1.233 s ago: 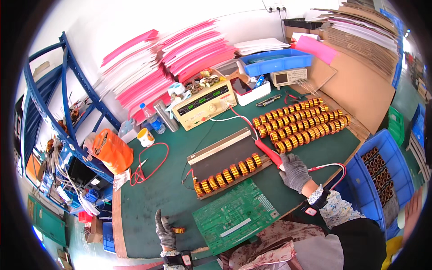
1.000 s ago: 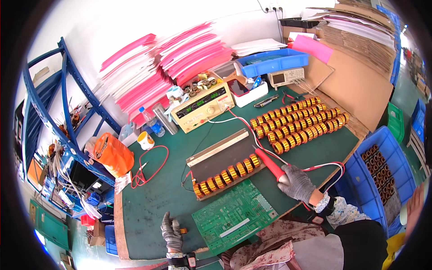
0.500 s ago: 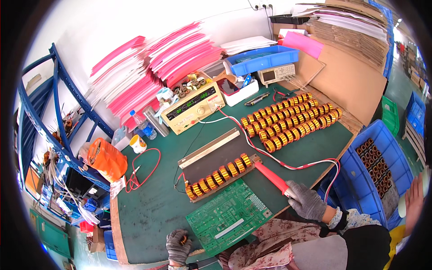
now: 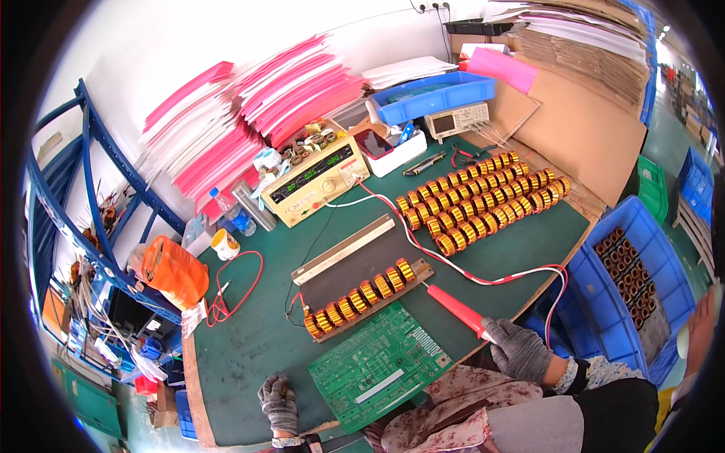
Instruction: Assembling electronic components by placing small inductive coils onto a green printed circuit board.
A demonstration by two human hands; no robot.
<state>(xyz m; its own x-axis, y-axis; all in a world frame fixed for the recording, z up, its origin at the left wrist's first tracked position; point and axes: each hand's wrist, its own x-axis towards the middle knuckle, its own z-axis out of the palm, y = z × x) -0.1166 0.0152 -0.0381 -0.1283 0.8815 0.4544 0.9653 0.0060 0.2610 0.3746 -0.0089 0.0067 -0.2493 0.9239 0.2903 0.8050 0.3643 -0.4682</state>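
My right hand point(image 4: 518, 350), in a grey knit glove, is closed round the handle of a red test probe point(image 4: 459, 311). The probe's thin tip is just off the right end of a wooden-edged test fixture point(image 4: 340, 273). Along that fixture's near edge stands a row of copper-wound toroid coils point(image 4: 361, 296). My left hand point(image 4: 279, 406), gloved too, is curled at the table's near left; the small copper coil in it is mostly hidden by the fingers. Between the hands lies a green circuit board point(image 4: 380, 361), close to the table's front edge.
Rows of finished coils point(image 4: 483, 200) lie at the back right. Behind the fixture are a bench power supply point(image 4: 316, 185), a white tray point(image 4: 399, 157) and an oscilloscope point(image 4: 458, 121). A blue crate point(image 4: 657, 283) holds more coils at the right. Another person's hand point(image 4: 702, 325) shows at the right edge.
The probe tip has come away from the fixture's right end and drawn slightly nearer me. My left hand has shifted left and turned, covering more of its coil.
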